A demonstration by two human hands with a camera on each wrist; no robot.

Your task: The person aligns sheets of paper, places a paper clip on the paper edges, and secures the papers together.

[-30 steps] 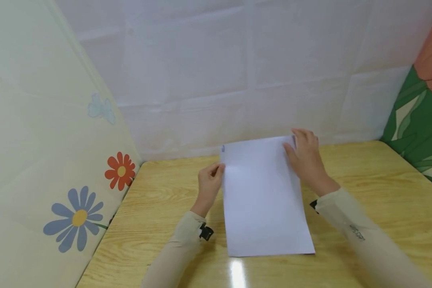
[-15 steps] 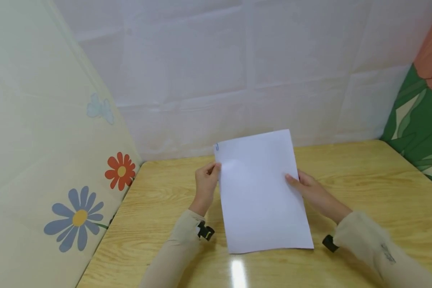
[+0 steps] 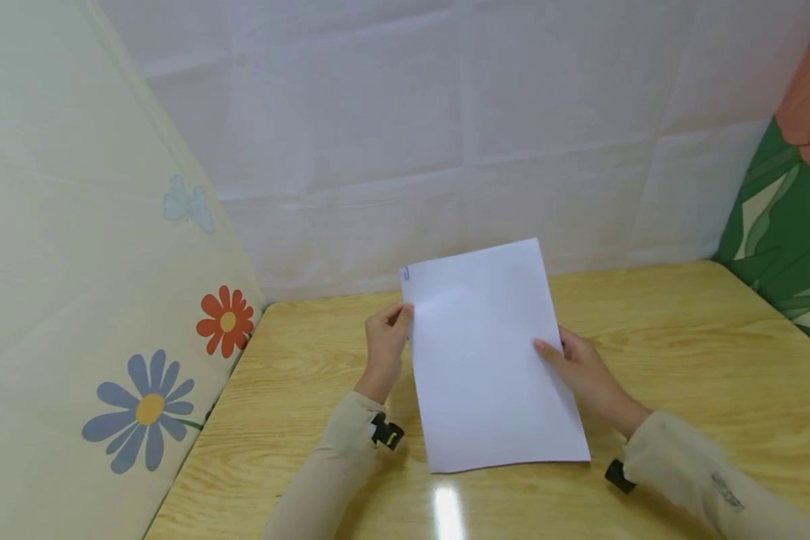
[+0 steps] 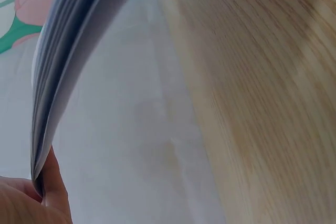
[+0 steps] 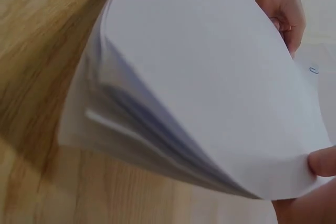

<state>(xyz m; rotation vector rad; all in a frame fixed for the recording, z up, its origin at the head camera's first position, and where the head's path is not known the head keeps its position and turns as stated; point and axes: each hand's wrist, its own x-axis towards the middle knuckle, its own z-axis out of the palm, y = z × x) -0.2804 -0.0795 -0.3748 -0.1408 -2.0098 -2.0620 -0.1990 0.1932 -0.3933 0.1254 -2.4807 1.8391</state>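
Note:
A stack of white paper sheets [image 3: 486,367] is held up at a tilt over the table, its top edge away from me. A blue paper clip [image 3: 406,273] sits at its upper left corner. My left hand [image 3: 386,343] pinches the left edge below the clip. On the right edge, my right hand [image 3: 590,381] grips the stack, thumb on the front and fingers behind, mostly hidden. Several loosely fanned sheets [image 4: 58,72] show edge-on in the left wrist view. From the right wrist, the sheet edges [image 5: 157,124] gape apart on the near side.
Beneath lies a wood-grain table [image 3: 297,390]. A creased white cloth [image 3: 351,135] hangs behind it. A panel with printed flowers [image 3: 150,409] stands on the left, and a green leafy print [image 3: 796,240] on the right.
My right hand has come down from the upper right corner to the middle of the right edge and grips there. The stack's top has risen slightly and tilted left. The left hand keeps its pinch.

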